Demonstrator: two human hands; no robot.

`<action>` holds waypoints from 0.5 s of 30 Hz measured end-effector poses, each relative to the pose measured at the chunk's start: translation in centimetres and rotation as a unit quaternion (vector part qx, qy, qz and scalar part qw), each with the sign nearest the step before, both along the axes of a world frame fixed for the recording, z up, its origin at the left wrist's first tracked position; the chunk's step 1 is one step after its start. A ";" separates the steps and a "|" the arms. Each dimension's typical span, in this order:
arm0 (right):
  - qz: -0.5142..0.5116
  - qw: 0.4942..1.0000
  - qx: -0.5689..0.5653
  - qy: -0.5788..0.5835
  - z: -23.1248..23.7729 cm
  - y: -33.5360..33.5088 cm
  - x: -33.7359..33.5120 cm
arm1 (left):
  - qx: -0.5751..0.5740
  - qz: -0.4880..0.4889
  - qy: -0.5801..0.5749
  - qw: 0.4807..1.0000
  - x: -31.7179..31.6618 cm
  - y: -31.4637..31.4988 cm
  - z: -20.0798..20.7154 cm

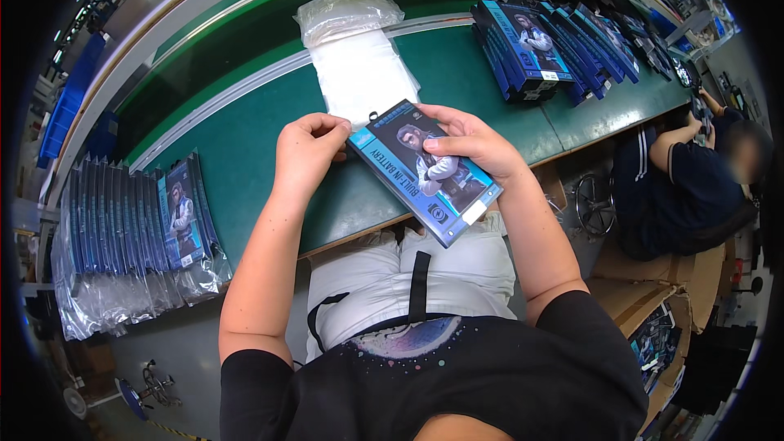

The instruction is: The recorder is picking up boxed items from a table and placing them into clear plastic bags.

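My right hand point(474, 145) grips a flat blue-and-black product box point(412, 171), thumb across its printed front and fingers behind. The box is tilted above the table's front edge, with a small black hang loop at its top. Close to the box's upper left corner, my left hand point(310, 151) is closed, thumb and forefinger pinching the near edge of a clear plastic bag point(359, 73). That bag lies on a flat stack of whitish bags; the box partly covers its near end. A bulging clear bundle of plastic point(349, 15) rests behind the stack.
A row of bagged boxes point(122, 216) stands upright at the table's left end. More blue boxes point(527, 49) lean and pile up on the green table point(523, 124) at the right. Beyond sits another person point(686, 184), near an open carton point(653, 327) of packages.
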State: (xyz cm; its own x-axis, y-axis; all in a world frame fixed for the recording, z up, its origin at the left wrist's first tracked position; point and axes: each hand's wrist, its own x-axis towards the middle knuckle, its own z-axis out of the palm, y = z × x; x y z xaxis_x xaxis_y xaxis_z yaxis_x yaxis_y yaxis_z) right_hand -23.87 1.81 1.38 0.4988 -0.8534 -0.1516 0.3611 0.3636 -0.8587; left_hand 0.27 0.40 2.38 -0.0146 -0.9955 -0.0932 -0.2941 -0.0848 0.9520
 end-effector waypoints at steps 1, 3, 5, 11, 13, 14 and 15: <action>0.001 1.000 -0.001 0.001 -0.2 0.0 -0.1 | 0.023 -0.001 0.000 1.000 0.0 -0.1 0.1; -0.020 0.999 -0.015 0.025 -0.8 0.2 0.0 | 0.014 0.013 0.013 1.000 -0.1 -0.2 -0.2; -0.011 1.000 -0.002 0.025 -1.3 0.6 0.3 | 0.009 0.026 0.026 0.999 -0.1 -0.1 -0.7; -0.177 0.982 -0.039 0.044 -2.2 1.7 1.8 | -0.024 0.043 -0.016 0.999 0.3 -0.2 -1.5; -0.168 0.984 -0.047 0.044 -2.0 1.9 1.9 | -0.164 -0.011 -0.110 0.980 0.5 -0.1 -1.8; -0.148 0.988 -0.041 0.028 -1.9 2.0 2.0 | -0.163 -0.009 -0.110 0.980 0.4 0.0 -1.6; -0.129 0.991 -0.036 0.013 -1.8 2.0 2.0 | -0.213 -0.030 -0.128 0.968 0.3 0.1 -1.2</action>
State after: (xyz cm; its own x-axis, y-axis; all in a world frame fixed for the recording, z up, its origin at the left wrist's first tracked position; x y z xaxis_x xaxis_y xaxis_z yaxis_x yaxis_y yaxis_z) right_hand -21.82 3.80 -0.45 0.2599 -0.9609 -0.0953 0.4120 0.1996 -0.8890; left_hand 0.52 0.50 1.13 -0.1035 -0.9428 0.3170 -0.5182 0.3232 0.7918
